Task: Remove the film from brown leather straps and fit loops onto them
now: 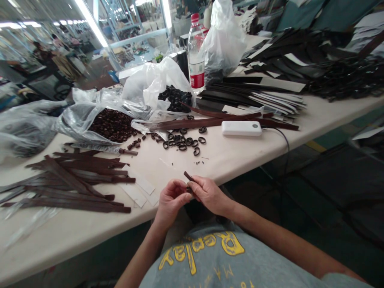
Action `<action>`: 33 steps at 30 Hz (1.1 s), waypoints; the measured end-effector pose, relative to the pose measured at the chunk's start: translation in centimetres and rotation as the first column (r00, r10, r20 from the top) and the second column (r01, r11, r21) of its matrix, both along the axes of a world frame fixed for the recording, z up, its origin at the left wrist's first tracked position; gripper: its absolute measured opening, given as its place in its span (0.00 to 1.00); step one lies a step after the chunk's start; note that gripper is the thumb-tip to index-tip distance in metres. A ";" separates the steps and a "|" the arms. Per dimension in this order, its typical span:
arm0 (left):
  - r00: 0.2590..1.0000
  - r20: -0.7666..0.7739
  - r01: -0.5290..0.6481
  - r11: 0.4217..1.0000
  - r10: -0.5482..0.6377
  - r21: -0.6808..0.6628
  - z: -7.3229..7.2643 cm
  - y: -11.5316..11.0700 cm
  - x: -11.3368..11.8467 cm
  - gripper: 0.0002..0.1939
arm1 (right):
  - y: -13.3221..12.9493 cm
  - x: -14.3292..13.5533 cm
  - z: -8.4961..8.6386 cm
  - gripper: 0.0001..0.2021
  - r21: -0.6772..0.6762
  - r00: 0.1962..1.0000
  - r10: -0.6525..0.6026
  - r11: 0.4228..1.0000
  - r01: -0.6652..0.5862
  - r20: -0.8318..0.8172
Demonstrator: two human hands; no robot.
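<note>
Close to the front edge of the table, my right hand (207, 194) is closed on a brown strip (188, 176), whose end sticks up past the fingers. My left hand (173, 200) touches it from the other side, its thumb and fingers pinched at a small dark piece between the hands, too hidden to name. Beyond the hands lie several dark rings (181, 143) in a loose group. Several brown strips (81, 180) are piled on the left of the table, beside white paper strips (139, 190).
The table (240, 156) also holds a white power bank (241, 128) with a cable, a bottle (196, 60), a bag of small brown pieces (111, 125), a bag of black pieces (175, 98) and piled black strips (240, 96). People are far back at left.
</note>
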State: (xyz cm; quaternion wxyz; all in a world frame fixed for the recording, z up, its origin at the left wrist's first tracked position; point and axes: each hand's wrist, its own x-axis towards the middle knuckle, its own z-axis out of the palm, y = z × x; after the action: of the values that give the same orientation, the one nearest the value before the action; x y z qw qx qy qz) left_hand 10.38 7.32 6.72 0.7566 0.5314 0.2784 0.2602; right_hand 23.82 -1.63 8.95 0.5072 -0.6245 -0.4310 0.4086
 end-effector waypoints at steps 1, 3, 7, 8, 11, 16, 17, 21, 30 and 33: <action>1.000 -0.006 -0.012 1.000 0.013 0.026 0.2 0.0 0.0 0.17 | -0.1 -0.1 0.0 0.15 0.003 1.000 -0.017 1.000 0.017 0.018; 0.999 -0.027 -0.045 0.995 0.047 0.085 0.6 -0.2 0.0 0.16 | -0.2 -0.2 0.1 0.14 0.013 0.997 -0.043 0.999 0.042 0.065; 0.994 -0.072 -0.064 0.966 0.084 0.250 0.8 -0.4 -0.3 0.11 | -0.5 -0.3 0.5 0.13 0.033 0.992 -0.060 0.998 0.057 0.106; 0.994 -0.074 -0.061 0.955 0.086 0.290 0.8 -0.5 -0.4 0.11 | -0.5 -0.3 0.5 0.13 0.035 0.994 -0.056 0.998 0.053 0.095; 0.996 -0.043 -0.061 0.927 0.082 0.369 0.6 -0.5 -0.5 0.09 | -0.6 -0.4 0.5 0.14 0.035 0.999 -0.021 0.999 0.020 0.028; 0.993 0.057 -0.114 0.941 0.100 0.318 0.9 -0.6 -0.5 0.08 | -0.8 -0.7 0.5 0.17 0.040 0.999 0.028 0.999 -0.027 -0.026; 0.990 0.075 -0.136 0.955 0.120 0.263 1.0 -0.6 -0.5 0.08 | -0.9 -0.6 0.7 0.17 0.040 1.000 0.029 0.999 -0.029 0.006; 0.973 0.110 -0.206 0.978 0.202 0.023 1.8 -0.1 -0.6 0.12 | -1.3 -0.3 1.5 0.13 0.004 0.956 0.021 1.000 -0.023 0.291; 0.952 0.110 -0.272 0.953 0.287 -0.133 1.5 0.4 -1.0 0.15 | -2.4 -0.1 1.5 0.12 0.049 0.746 -0.030 0.999 -0.003 0.665; 0.946 0.116 -0.285 0.948 0.302 -0.143 1.4 0.2 -0.8 0.15 | -2.5 -0.3 1.5 0.13 0.081 0.688 -0.040 0.996 -0.027 0.724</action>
State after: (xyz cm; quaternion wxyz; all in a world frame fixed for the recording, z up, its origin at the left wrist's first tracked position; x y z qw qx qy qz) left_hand 9.56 7.48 8.17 0.7583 0.4168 0.3178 0.3877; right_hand 23.52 -4.16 10.41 0.3233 -0.7145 -0.6110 0.1082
